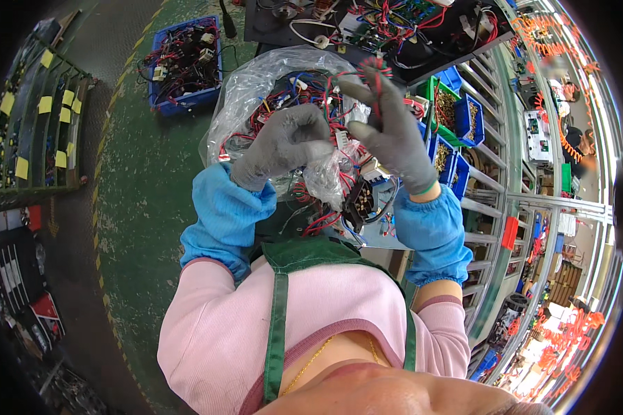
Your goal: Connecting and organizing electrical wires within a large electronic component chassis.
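Note:
My left hand (pixel 277 145), in a grey glove, has its fingers curled in towards the thumb. Its fingertips are beside a small white connector (pixel 341 140); whatever they pinch is hidden. Red and black wires (pixel 376 77) run through the fingers of my right hand (pixel 401 142), also gloved in grey, with the thumb apart from the fingers. Under both hands lies a clear plastic bag (pixel 246 83) with tangled wire harnesses (pixel 301 90) in it. Crumpled clear plastic (pixel 323 181) hangs below my left fingertips. A dark wired part (pixel 360 202) lies nearest my body.
A blue crate (pixel 187 104) of wired parts stands on the green floor to the left. Ahead is a dark bench (pixel 270 28) with wiring and boards. Green (pixel 432 97) and blue bins (pixel 479 128) of small metal parts line the right side, beside metal rollers (pixel 481 176).

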{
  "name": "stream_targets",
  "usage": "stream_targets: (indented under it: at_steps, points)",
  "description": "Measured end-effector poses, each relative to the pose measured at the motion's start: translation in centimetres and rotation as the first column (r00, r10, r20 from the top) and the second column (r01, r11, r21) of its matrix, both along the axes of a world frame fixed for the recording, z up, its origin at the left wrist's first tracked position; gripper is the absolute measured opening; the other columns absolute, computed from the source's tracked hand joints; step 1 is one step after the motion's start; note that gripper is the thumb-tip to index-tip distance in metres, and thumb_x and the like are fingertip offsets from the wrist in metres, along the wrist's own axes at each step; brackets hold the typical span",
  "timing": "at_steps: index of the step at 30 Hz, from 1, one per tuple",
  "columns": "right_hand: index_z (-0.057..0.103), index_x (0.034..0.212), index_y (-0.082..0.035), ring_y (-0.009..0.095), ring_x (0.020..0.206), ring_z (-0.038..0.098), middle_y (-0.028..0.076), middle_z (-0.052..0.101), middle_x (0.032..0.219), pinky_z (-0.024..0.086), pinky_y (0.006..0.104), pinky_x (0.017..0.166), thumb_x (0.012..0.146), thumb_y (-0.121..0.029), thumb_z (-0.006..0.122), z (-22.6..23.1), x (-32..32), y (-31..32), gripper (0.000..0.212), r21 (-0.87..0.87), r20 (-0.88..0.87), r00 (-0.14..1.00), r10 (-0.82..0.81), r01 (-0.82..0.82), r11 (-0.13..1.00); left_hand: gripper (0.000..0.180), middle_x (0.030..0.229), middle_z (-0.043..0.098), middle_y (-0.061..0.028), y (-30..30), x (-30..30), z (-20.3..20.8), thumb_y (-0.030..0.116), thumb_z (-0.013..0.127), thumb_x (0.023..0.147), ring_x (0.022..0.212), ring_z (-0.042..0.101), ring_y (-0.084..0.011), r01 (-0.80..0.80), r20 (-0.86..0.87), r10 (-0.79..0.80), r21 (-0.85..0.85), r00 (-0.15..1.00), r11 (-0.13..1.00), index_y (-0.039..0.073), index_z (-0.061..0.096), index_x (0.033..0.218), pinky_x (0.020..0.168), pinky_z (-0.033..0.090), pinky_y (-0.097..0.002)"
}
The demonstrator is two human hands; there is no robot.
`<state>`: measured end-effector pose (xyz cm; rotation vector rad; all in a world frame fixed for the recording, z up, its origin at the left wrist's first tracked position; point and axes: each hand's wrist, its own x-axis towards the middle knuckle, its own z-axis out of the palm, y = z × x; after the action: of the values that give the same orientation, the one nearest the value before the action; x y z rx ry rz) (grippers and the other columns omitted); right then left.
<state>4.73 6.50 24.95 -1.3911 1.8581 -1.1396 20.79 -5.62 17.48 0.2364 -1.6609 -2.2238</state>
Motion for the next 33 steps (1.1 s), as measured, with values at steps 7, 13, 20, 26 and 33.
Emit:
stream_targets:
  at_steps: [7, 13, 20, 26, 33]
  points:
    - [0.030, 0.143, -0.002, 0.009, 0.078, 0.058, 0.010, 0.065, 0.102, 0.049, 0.0239, 0.070, 0.078, -0.006, 0.073, -3.2, 0.4, -1.0, 0.079, -0.076, 0.184, 0.983, -0.001, 0.015, 0.997, 0.015, 0.072, 0.047, -0.0053, 1.3, -0.9, 0.8, 0.006, 0.064, 0.071, 0.064, 0.044, -0.0152, -0.211, -0.030, 0.234, -0.552, 0.972, 0.806, 0.001, 0.052, 0.079, 0.062, 0.041, -0.0314]
    - [0.037, 0.140, -0.001, 0.010, 0.079, 0.059, 0.006, 0.063, 0.089, 0.049, 0.0248, 0.070, 0.075, -0.005, 0.074, -2.5, 0.9, -0.8, 0.076, 0.004, 0.334, 0.937, -0.102, 0.107, 0.994, 0.018, 0.077, 0.048, -0.0076, 1.4, -1.0, -0.2, 0.003, 0.064, 0.071, 0.070, 0.050, -0.0179, -0.209, -0.051, 0.221, -0.587, 0.974, 0.782, 0.000, 0.055, 0.086, 0.066, 0.043, -0.0316]
    - [0.041, 0.138, -0.002, 0.005, 0.065, 0.044, -0.003, 0.049, 0.074, 0.038, 0.0201, 0.059, 0.072, 0.004, 0.061, -3.3, 0.0, 0.4, 0.069, -0.007, 0.101, 0.971, -0.214, 0.216, 0.976, 0.019, 0.082, 0.055, -0.0003, 2.1, -1.2, -0.9, 0.000, 0.054, 0.073, 0.077, 0.051, -0.0088, -0.126, 0.010, 0.129, -0.150, 0.992, 0.981, 0.002, 0.057, 0.092, 0.068, 0.045, -0.0269]
    - [0.044, 0.132, -0.003, 0.009, 0.059, 0.046, 0.001, 0.046, 0.068, 0.041, 0.0247, 0.055, 0.074, 0.002, 0.059, -3.3, 0.6, 1.3, 0.061, -0.036, -0.173, 0.951, -0.258, 0.255, 0.966, 0.015, 0.080, 0.050, 0.0021, 1.9, -1.1, -1.3, 0.004, 0.059, 0.076, 0.074, 0.044, -0.0061, -0.130, 0.052, 0.125, 0.102, 0.991, 0.986, 0.004, 0.054, 0.090, 0.067, 0.038, -0.0208]
    - [0.044, 0.134, -0.008, 0.013, 0.055, 0.054, 0.006, 0.059, 0.073, 0.044, 0.0256, 0.053, 0.076, 0.002, 0.061, -3.7, 1.3, 1.4, 0.061, -0.260, -0.360, 0.854, -0.376, 0.295, 0.919, 0.015, 0.087, 0.052, 0.0014, 2.7, -2.3, -0.8, 0.006, 0.059, 0.083, 0.076, 0.047, -0.0065, -0.133, 0.026, 0.137, -0.116, 0.990, 0.984, 0.005, 0.053, 0.096, 0.067, 0.041, -0.0224]
